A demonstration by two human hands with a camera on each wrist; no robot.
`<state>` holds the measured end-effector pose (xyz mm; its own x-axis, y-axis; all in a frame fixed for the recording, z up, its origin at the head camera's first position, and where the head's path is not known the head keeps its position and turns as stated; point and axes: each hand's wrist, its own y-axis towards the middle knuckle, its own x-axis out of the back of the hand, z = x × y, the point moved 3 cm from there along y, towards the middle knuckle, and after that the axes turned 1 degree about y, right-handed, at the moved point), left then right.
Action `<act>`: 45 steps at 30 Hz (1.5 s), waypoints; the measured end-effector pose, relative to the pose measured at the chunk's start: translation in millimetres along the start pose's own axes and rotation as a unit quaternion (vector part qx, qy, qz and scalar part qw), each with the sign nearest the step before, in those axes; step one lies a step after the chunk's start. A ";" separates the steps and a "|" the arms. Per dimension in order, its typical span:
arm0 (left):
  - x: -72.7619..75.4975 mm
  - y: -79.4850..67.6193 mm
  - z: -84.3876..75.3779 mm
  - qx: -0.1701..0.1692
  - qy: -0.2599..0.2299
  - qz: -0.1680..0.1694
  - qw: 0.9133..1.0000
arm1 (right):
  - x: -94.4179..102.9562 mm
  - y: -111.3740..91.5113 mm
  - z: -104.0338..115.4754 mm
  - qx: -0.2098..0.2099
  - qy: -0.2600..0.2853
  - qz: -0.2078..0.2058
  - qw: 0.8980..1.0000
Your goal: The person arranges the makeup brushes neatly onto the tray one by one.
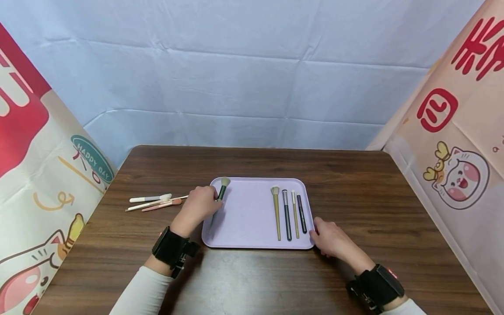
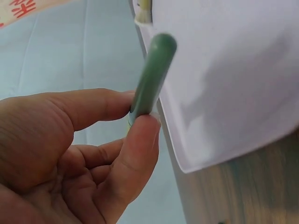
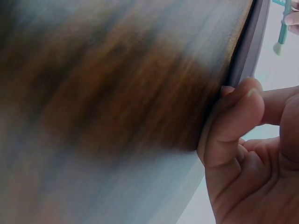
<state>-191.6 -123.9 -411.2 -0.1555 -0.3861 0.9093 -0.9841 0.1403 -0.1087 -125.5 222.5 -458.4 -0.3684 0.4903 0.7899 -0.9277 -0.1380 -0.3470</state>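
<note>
My left hand pinches a green makeup brush between thumb and fingers over the tray's left side, its pale green bristles pointing away from me. In the left wrist view the rounded end of the brush's handle sticks out past the fingertips. My right hand holds the lilac tray by its right rim, near the front corner, with curled fingers. On the tray's right half, several brushes lie side by side: an olive brush, a dark grey brush, a thin olive brush and a short black brush.
Left of the tray, a white brush, a cream brush and a pink brush lie in a loose group on the wooden table. A pale blue cloth hangs behind the table, with printed cloths at both sides.
</note>
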 end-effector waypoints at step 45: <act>-40.1 17.2 -59.3 -0.025 -0.017 0.034 0.999 | -1.3 0.7 -1.1 0.004 0.002 -0.007 1.000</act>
<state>-197.3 -51.9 -425.7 -0.2264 -0.4044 0.8861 -0.9657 0.2122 -0.1499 -125.6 222.8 -460.3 -0.3559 0.4956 0.7923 -0.9329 -0.1384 -0.3325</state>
